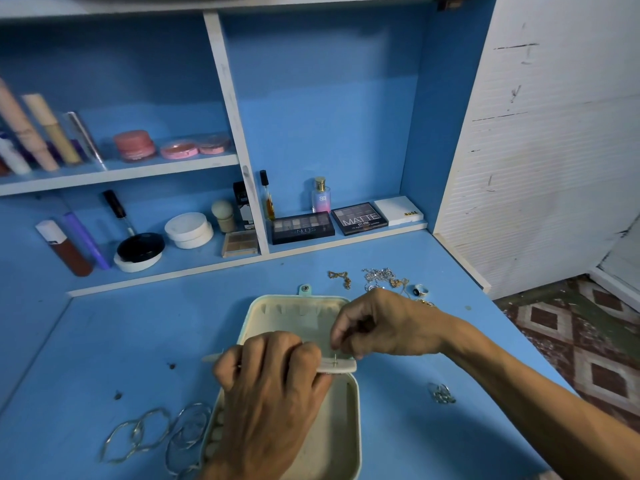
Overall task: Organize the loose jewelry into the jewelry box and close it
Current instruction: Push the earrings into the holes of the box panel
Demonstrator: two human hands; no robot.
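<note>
- Closest to me was my left hand. It was curled round the soft flap in the middle of the jewelry box and held it steady.
- My right hand reached across the lid. Its fingertips pinched a tiny earring right at the edge of the flap. The earring was too small to see well, but it looked like a thin pin.
- The box lay open on the bench in front of me, with the lid flat at the back and the tray near me.
- I think the step in hand was poking the earring through the flap so it would stay put.
- The next move would need a soft, straight push while the flap was kept from bending. After that I could let go.
- Lots was not packed yet. Silver bangles lay just beside the box on the left, and a few rings lay on the right.
- Chains and a ring with a dark stone sat at the back right of the bench.
- So I think the job was far from done, and it was too soon to close the lid.
</note>
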